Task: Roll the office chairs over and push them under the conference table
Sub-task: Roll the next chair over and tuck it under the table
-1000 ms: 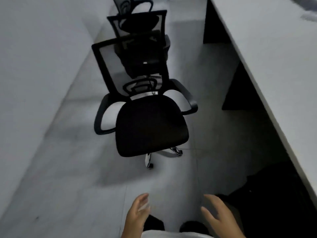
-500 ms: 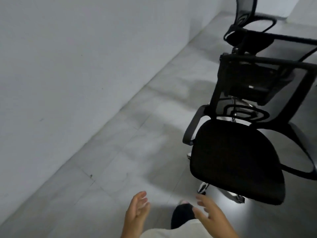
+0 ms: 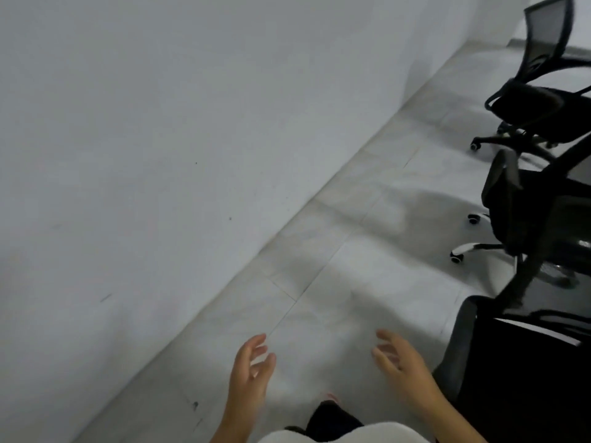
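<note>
At far right now, the nearest chair [image 3: 524, 362] (previously central), both hands empty.

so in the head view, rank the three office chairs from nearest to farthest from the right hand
From the right hand, which is open and empty:
1. Nearest chair, just to its right at the lower right edge.
2. Middle chair, farther up the right side, white caster leg showing.
3. Far chair, top right, toward the end of the wall.
</note>
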A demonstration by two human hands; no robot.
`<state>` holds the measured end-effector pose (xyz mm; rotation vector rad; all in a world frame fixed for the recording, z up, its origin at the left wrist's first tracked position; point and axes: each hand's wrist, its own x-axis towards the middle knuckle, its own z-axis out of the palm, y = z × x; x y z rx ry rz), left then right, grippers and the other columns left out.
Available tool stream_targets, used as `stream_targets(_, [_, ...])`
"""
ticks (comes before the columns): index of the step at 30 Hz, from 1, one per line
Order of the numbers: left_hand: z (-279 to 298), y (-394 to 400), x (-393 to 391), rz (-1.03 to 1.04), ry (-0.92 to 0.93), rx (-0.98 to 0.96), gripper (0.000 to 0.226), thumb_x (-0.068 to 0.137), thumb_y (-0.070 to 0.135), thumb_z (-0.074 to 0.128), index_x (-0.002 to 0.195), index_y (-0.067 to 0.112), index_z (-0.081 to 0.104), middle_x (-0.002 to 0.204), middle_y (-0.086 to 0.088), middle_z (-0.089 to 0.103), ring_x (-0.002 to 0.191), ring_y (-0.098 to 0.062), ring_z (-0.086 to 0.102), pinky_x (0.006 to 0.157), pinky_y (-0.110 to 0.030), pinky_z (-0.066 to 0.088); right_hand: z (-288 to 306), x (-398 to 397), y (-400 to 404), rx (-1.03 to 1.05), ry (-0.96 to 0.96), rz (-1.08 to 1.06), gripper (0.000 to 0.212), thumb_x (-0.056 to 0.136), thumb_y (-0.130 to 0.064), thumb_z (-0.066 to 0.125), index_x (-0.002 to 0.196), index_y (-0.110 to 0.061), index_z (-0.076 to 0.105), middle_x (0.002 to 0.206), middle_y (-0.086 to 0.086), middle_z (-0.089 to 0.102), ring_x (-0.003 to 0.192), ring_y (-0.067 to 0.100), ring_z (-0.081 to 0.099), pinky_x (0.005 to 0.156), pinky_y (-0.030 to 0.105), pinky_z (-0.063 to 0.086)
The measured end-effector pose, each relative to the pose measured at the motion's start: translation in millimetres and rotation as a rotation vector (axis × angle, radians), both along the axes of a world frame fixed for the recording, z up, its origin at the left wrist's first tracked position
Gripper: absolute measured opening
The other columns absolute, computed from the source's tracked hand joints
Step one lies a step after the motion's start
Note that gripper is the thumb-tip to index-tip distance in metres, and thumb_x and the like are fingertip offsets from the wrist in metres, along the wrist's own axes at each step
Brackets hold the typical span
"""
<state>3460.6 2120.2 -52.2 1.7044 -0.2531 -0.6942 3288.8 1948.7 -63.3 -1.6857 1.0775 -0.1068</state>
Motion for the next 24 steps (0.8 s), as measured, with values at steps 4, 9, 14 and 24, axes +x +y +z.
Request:
stream_targets(4, [-5,-37,61,0.055,0.016,0.033,0.022,0.073,0.019,0.061,0.094,0.020,0.055,0.098,0.007,0.057,0.094,-0.011,0.053,0.067,-0.013,0.040,10,56,-38,0.053,-0.043,-0.040,0.035,0.081,-0.020,0.063,0.112,-0.016,0.047,0.120,0.008,0.053,0.095,0.016,0.052,0.083,0.026,0.039])
stream_targets(9, [-34,-99,130,-0.010,0.102,0.091,0.035,0.061,0.023,0.057,0.095,0.018,0.053,0.099,0.001,0.056,0.099,-0.020,0.049,0.070,-0.015,0.039,-14,105,-88,0.070,0.026,-0.219,0.035,0.081,-0.007,0.060,0.115,-0.005,0.051,0.122,0.016,0.055,0.094,0.022,0.053,0.079,0.028,0.042])
stream_targets(14, [-26,-198,232,-0.194,0.046,0.051,0.027,0.082,0.001,0.060,0.094,0.023,0.050,0.102,0.003,0.053,0.091,-0.013,0.052,0.065,-0.005,0.044,-11,181,-151,0.018,-0.045,-0.417,0.039,0.082,0.003,0.056,0.121,0.001,0.046,0.111,0.010,0.050,0.095,0.025,0.051,0.081,0.032,0.037])
stream_targets(24, [-11,-405,306,-0.665,-0.031,0.053,0.026,0.068,0.021,0.059,0.093,0.023,0.052,0.101,0.007,0.053,0.091,-0.003,0.051,0.060,-0.001,0.044,1,208,-233,0.052,-0.186,-0.933,0.032,0.068,-0.019,0.076,0.089,-0.036,0.059,0.099,0.000,0.066,0.071,-0.020,0.056,0.065,0.004,0.044])
